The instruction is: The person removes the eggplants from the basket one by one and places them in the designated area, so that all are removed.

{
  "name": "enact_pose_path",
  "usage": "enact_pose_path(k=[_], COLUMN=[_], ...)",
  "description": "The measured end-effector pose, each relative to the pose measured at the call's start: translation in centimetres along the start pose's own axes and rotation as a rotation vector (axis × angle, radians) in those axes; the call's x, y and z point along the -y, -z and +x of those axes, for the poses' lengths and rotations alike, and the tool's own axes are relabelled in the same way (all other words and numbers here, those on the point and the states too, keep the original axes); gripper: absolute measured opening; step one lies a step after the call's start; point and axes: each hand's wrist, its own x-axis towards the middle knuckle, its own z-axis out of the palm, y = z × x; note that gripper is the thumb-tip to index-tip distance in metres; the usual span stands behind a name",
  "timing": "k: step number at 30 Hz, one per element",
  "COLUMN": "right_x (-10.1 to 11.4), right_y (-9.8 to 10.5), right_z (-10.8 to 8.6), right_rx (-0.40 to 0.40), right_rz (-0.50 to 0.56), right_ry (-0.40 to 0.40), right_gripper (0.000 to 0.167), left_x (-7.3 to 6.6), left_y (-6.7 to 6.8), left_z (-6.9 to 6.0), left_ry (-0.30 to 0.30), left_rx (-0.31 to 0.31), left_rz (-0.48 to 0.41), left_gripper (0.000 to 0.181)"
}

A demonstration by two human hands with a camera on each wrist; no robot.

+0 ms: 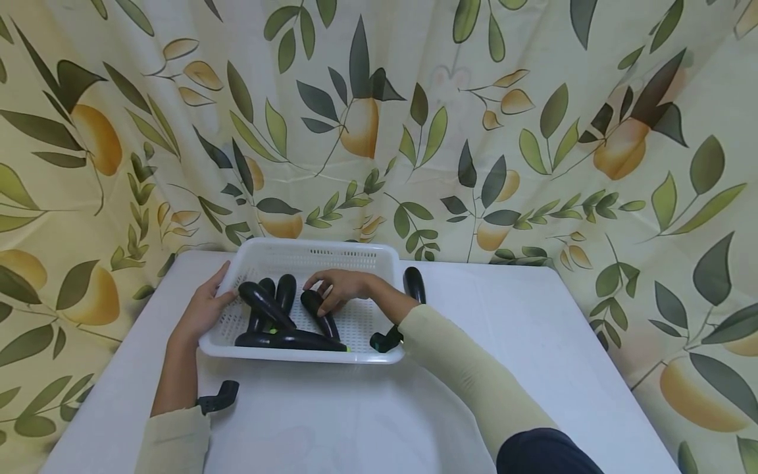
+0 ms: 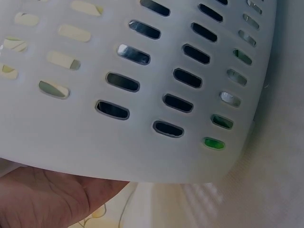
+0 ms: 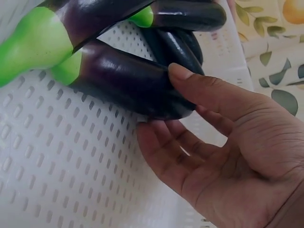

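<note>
Several dark purple eggplants (image 1: 269, 306) with green stem ends lie in a white perforated plastic basket (image 1: 320, 355). My right hand (image 1: 343, 288) reaches into the basket and grips one eggplant (image 1: 320, 315) near its rounded end. In the right wrist view, the thumb lies on top of that eggplant (image 3: 128, 78) and the fingertips are at its underside. My left hand (image 1: 204, 309) holds the basket's left rim, with the thumb over the edge. The left wrist view shows the slotted basket wall (image 2: 85, 128) and part of the palm (image 2: 52, 199); the fingers are hidden there.
Another eggplant (image 1: 414, 284) lies on the white-covered table (image 1: 503, 316) just right of the basket, partly behind the right forearm. A curtain (image 1: 414, 131) with a fruit and leaf print hangs behind the table. Black wrist devices (image 1: 219, 397) sit on both forearms.
</note>
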Motion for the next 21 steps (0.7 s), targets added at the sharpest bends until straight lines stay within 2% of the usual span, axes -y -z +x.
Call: enact_pose_path(k=[9, 21], right_x=[-0.15, 0.25], right_y=[0.04, -0.05], right_z=[-0.05, -0.26], right_rx=[0.053, 0.036], right_rz=[0.06, 0.092], right_ry=[-0.003, -0.013], right_gripper=[0.074, 0.076], left_x=[-0.03, -0.34], left_y=[-0.11, -0.05], left_z=[-0.05, -0.2], left_ry=[0.01, -0.002], left_rx=[0.001, -0.004], left_rz=[0.008, 0.006], left_gripper=[0.069, 0.069])
